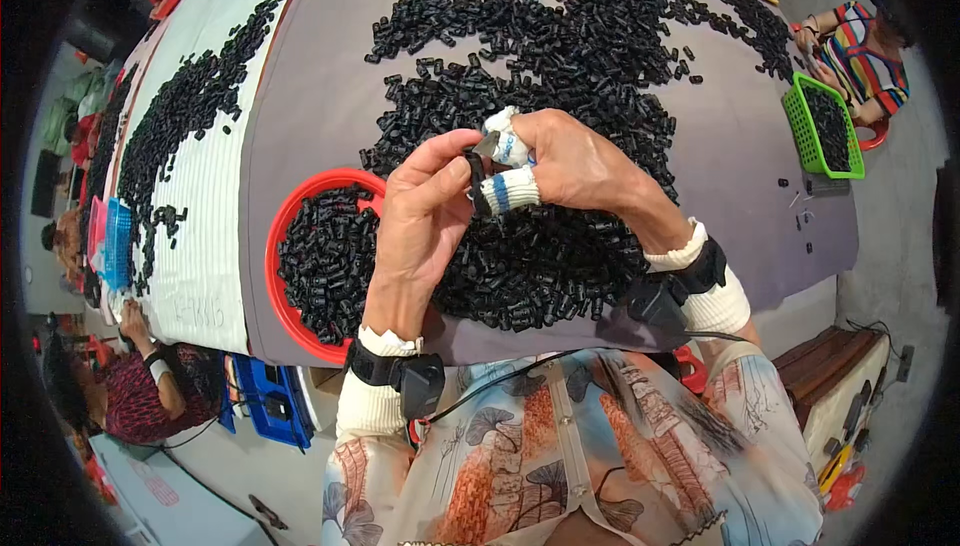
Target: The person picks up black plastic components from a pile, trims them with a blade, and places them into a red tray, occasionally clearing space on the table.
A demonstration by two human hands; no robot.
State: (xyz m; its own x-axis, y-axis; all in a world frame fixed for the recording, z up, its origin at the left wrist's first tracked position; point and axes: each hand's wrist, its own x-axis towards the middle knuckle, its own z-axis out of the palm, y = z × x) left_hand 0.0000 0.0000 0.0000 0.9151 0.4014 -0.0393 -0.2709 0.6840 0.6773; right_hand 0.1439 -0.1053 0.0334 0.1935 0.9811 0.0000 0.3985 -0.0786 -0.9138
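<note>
On a bench under a grey cloth, centre: one large, loose pile of small black parts, spreading toward the far edge.

Above the pile, left hand: bare, thumb and fingers pinched together on one small black part. Right hand: thumb and forefinger in white wraps with blue marks, clamped on a small grey blade-like piece set against that part; the exact grip is partly hidden.

Beside the left wrist: one round red basket, filled with like black parts. On each wrist: one black strap over a cream cuff.

At right of bench: one green basket, holding black parts; near it, one person in a striped top. A few stray bits lie nearer.

At left: a second bench, white ribbed cover, bearing more black parts; one blue basket and one pink basket at its side; near its corner, one person in a dark red top.
</note>
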